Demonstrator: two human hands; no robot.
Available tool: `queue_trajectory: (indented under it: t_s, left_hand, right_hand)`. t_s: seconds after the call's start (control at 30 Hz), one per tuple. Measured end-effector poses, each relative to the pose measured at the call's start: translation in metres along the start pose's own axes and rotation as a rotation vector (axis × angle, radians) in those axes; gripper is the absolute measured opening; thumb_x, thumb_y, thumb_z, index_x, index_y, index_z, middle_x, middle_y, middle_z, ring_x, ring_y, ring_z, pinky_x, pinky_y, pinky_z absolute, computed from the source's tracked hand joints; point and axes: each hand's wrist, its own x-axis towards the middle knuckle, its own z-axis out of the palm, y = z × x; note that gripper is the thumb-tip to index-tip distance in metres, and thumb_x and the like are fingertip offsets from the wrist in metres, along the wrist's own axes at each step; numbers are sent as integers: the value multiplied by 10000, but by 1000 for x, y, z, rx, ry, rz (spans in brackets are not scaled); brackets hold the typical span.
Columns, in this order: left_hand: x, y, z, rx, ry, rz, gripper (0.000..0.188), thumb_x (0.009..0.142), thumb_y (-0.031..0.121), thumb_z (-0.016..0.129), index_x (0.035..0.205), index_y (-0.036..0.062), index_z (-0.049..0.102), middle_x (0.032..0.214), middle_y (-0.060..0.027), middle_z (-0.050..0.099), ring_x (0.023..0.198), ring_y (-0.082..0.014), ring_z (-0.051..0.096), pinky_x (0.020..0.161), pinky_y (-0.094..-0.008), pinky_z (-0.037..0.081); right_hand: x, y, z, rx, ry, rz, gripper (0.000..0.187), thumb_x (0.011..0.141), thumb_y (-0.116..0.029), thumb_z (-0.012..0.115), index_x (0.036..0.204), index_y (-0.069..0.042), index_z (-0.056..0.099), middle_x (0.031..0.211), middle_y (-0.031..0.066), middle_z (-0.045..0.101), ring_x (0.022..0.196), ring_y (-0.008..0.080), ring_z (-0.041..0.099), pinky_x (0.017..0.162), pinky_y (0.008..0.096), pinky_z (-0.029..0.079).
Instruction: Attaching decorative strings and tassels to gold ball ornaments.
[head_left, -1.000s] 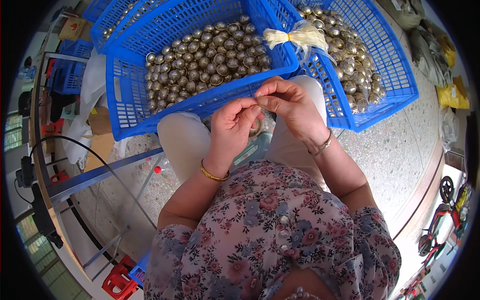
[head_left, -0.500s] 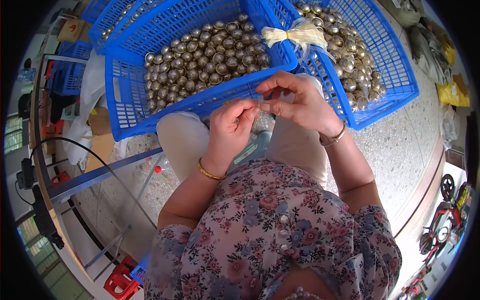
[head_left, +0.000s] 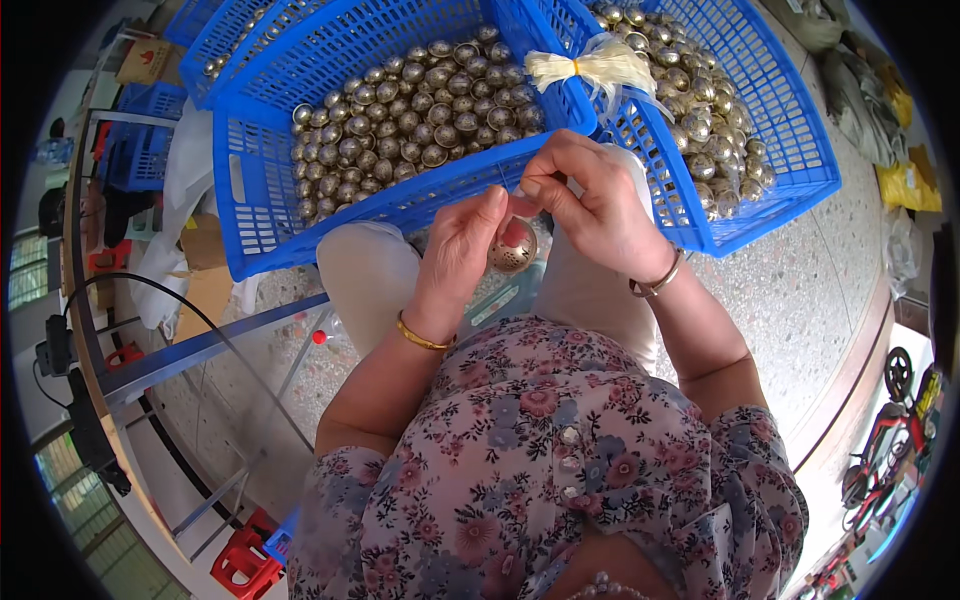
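A gold-coloured metal ball (head_left: pixel 513 256) with dark markings shows beside the curled fingers of my left hand (head_left: pixel 455 250), which is closed on it with the thumb pointing up. Close against it, my right hand (head_left: pixel 595 205) pinches thumb and forefinger together. A faint thin strand seems to rise between the two sets of fingertips; its ends are hidden. Just beyond my hands stands a blue plastic crate (head_left: pixel 380 215) holding many similar metal balls (head_left: pixel 400 120). A bundle of pale strands (head_left: pixel 590 70), tied with a yellow band, lies over the crate's right rim.
To the right is a second blue crate (head_left: pixel 770 205) with more balls. A dark-blue metal bar (head_left: pixel 215 345) runs at the left beside a black cable (head_left: pixel 190 310). Red stools (head_left: pixel 245 555), a cardboard box (head_left: pixel 205 270) and yellow bags (head_left: pixel 908 185) stand around.
The ball has come into view below my left fingers, where it was hidden before. My left hand has turned, thumb upward, and my right hand has moved slightly, its fingers closing into a pinch.
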Motion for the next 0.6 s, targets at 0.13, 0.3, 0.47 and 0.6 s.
queue_trajectory:
  t_s: [0.13, 0.3, 0.47, 0.6]
  left_hand:
    - [12, 22, 23, -436, 96, 10, 206, 908, 121, 479, 888, -33, 614, 925, -68, 593, 767, -81, 545, 665, -209, 435]
    - [26, 29, 13, -155, 112, 177, 171, 745, -86, 461, 798, 0, 599, 910, -64, 600, 818, -103, 541, 695, -231, 443]
    - [27, 65, 12, 1048, 258, 906, 187, 622, -106, 526, 727, 37, 584, 842, -73, 590, 770, -225, 560, 671, -304, 457]
    - [22, 68, 15, 879, 282, 927, 194, 664, -89, 592, 808, 34, 633, 779, -82, 617, 682, -212, 581, 610, -282, 463]
  right_hand:
    - [-4, -6, 13, -269, 98, -346, 90, 706, -20, 643, 763, -39, 576, 775, 66, 552, 693, 236, 533, 642, 335, 415]
    - [-1, -7, 13, -304, 151, -403, 132, 685, -22, 661, 776, -41, 567, 784, 71, 542, 689, 226, 526, 631, 331, 396]
    - [4, -4, 8, -237, 200, -391, 139, 685, -23, 665, 780, -37, 565, 770, 70, 538, 684, 232, 525, 617, 327, 400]
    - [10, -11, 1, -210, 245, -407, 129, 690, -23, 662, 774, -35, 565, 768, 70, 538, 683, 235, 526, 619, 326, 407]
